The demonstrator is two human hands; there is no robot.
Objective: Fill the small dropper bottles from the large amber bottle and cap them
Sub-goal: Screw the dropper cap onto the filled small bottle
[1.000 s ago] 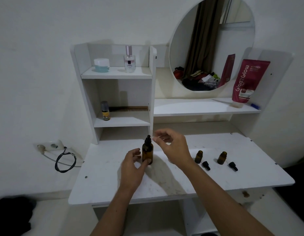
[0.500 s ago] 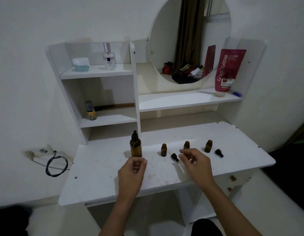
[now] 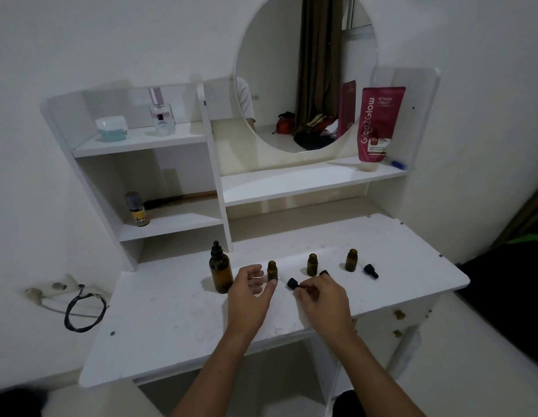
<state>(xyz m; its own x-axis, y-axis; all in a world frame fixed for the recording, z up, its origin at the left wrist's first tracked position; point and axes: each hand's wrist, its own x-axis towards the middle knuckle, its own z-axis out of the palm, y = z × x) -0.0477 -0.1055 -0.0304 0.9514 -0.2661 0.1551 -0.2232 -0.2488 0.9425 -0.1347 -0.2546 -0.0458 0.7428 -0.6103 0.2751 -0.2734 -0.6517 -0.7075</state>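
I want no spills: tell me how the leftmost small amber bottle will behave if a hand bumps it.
The leftmost small amber bottle is narrow, upright and uncapped, so it would probably tip easily. It looks like glass, so likely hard and breakable. The left hand curls close beside it, so a knock seems plausible.

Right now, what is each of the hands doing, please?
Left hand: open, holding nothing, beside the nearest small bottle.
Right hand: fingers closed on a black dropper cap.
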